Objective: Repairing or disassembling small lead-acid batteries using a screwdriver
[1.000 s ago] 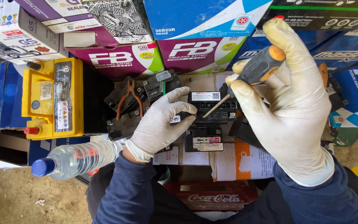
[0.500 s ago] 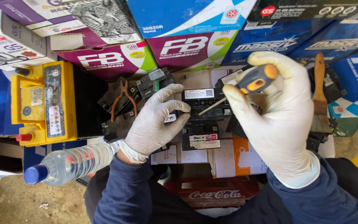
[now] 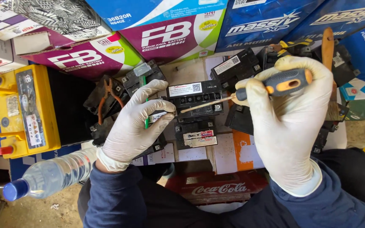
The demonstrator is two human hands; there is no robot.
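Left hand (image 3: 134, 124): we clench it on a small black battery (image 3: 155, 120), pinning it to the worktop (image 3: 229, 152).
Right hand (image 3: 288, 122): we grasp a screwdriver (image 3: 271, 86), tip over the middle battery (image 3: 195, 112).

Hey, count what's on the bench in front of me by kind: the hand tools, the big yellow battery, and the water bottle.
Hand tools: 3, namely the grey-and-orange-handled screwdriver in the right hand, orange-handled pliers, wooden-handled brush.
Yellow-cased car battery: 1.
Clear plastic water bottle with blue cap: 1.
Total: 5.
The small black batteries overlap too much to count; the left hand rests on one.
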